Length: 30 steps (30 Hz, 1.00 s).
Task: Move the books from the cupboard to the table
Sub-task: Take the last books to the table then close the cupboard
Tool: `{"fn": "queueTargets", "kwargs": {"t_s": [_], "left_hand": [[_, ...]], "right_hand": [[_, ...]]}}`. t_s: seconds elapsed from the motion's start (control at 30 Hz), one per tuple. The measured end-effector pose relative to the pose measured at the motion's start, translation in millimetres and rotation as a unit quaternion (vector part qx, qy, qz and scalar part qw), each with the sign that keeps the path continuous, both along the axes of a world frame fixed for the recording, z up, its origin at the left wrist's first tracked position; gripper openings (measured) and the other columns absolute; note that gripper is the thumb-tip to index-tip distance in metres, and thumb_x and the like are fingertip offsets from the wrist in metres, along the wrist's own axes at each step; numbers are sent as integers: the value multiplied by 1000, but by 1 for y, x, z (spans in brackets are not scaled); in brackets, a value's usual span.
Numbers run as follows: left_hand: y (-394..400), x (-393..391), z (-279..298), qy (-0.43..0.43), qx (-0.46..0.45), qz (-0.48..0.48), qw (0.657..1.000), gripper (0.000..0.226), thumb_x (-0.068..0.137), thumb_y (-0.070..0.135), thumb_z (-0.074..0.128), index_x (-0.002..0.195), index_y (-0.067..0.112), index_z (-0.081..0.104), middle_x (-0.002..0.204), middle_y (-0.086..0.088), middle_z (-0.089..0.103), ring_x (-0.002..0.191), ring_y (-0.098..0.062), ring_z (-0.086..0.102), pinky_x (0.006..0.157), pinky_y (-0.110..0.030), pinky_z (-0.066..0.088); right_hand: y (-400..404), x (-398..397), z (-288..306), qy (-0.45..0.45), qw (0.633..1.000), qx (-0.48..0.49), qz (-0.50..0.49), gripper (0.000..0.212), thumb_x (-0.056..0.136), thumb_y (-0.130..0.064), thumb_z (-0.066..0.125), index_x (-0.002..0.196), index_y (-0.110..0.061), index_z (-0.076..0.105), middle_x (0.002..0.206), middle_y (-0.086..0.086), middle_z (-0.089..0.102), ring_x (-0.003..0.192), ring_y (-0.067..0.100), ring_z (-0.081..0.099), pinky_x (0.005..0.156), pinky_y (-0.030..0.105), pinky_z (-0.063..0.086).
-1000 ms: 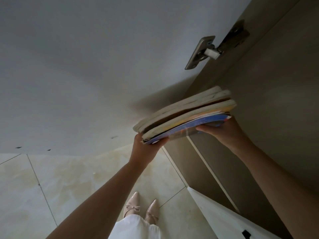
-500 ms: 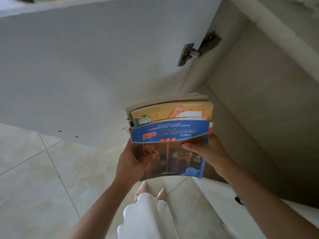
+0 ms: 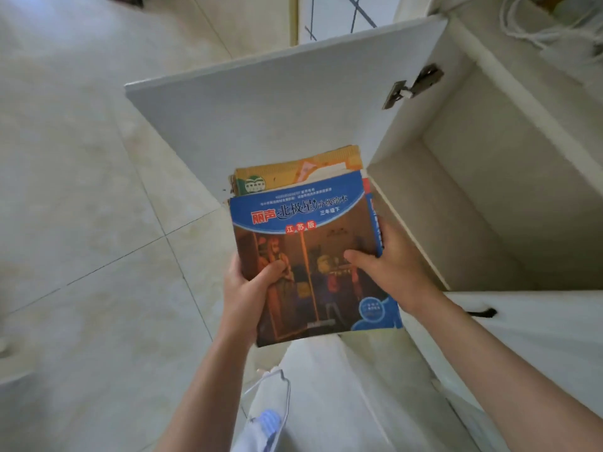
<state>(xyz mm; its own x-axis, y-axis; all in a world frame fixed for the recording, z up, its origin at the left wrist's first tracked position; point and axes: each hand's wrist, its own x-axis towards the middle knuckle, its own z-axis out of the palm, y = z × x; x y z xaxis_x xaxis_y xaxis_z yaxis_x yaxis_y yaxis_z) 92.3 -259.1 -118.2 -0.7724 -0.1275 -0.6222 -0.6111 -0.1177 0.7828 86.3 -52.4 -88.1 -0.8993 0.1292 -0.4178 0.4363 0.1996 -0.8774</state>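
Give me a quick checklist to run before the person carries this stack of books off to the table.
1. Both hands on the stack of books: ok, left hand and right hand grip opposite sides, thumbs on the top cover.
2. Stack out of the cupboard: ok, held in front of the opening.
3. Books aligned: not ok, the yellow book sticks out beyond the blue cover.
4. Cupboard door clear of the path: cannot tell, it stands open just beyond the stack.
5. More books left inside: cannot tell, only part of the interior shows.
6. Table in sight: not ok, none visible.
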Motion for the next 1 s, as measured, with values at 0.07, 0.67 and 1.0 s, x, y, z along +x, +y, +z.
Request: {"fn": "queueTargets", "kwargs": {"t_s": [0.07, 0.67, 1.0], "left_hand": [[-21, 15, 9, -2, -4, 15, 1000, 38, 85, 18, 71, 120, 21, 55, 102, -4, 73, 80, -21, 74, 60, -32, 59], [-269, 220, 70, 104, -230, 232, 939, 87, 81, 24, 76, 142, 50, 19, 142, 16, 44, 127, -13, 50, 99, -48, 51], [-345, 290, 72, 43, -247, 391, 885, 72, 85, 23, 73, 139, 47, 32, 129, 20, 48, 119, -12, 54, 89, -34, 57]], "right_hand": [[-26, 8, 6, 13, 999, 6, 39, 51, 83, -4, 70, 124, -23, 47, 108, -9, 65, 93, -7, 63, 76, 12, 55], [-316, 96, 54, 114, 913, 30, 392, 88, 82, -4, 70, 147, -36, 21, 145, -6, 36, 133, 13, 41, 98, 46, 51], [-446, 115, 53, 79, 840, -3, 537, 79, 83, -8, 70, 144, -35, 27, 138, -5, 45, 124, 12, 50, 87, 34, 57]]}}
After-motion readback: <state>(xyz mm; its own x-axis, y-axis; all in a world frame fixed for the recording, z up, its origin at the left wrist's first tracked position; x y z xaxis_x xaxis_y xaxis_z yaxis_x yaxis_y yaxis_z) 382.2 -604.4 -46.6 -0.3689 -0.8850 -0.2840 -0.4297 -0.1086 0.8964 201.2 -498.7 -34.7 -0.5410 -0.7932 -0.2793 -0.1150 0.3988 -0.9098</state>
